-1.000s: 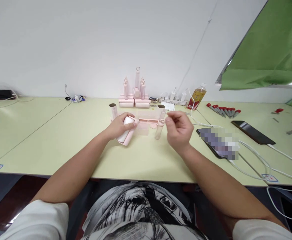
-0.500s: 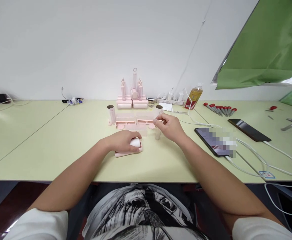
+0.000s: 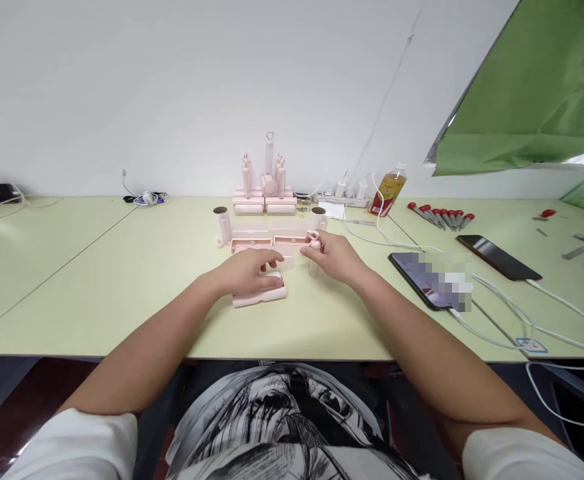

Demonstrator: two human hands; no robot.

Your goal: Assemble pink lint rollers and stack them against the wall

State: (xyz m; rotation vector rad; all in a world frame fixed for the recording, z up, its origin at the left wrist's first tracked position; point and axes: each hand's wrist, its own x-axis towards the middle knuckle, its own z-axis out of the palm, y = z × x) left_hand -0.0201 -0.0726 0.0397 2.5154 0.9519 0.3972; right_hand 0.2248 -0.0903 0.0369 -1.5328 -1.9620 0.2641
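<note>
My left hand (image 3: 245, 271) is over a small pink case (image 3: 261, 297) near the middle of the table, its fingers apart and its thumb over the white roll (image 3: 273, 275) inside. My right hand (image 3: 339, 256) has thumb and fingers around a slim pink handle with a ring-shaped top (image 3: 314, 236), which stands upright with a clear lower part. Just beyond my hands lie two pink trays with clear lids; the left tray (image 3: 251, 243) is partly behind my left fingers. Upright cardboard-cored rolls stand at each side, one left roll (image 3: 223, 224) and one right roll (image 3: 318, 215).
Against the wall sit stacked pink rollers (image 3: 249, 205) with several upright handles. To their right are a power strip (image 3: 342, 199) and a drink bottle (image 3: 389, 189). Red-tipped tools (image 3: 442, 216), a charging phone (image 3: 422, 280) and a dark phone (image 3: 499, 259) occupy the right side, with loose cables.
My left fingers have lifted and spread from the case's white roll. My right hand has lowered slightly and closed around the ring-topped handle, whose ring now shows above the fingers.
</note>
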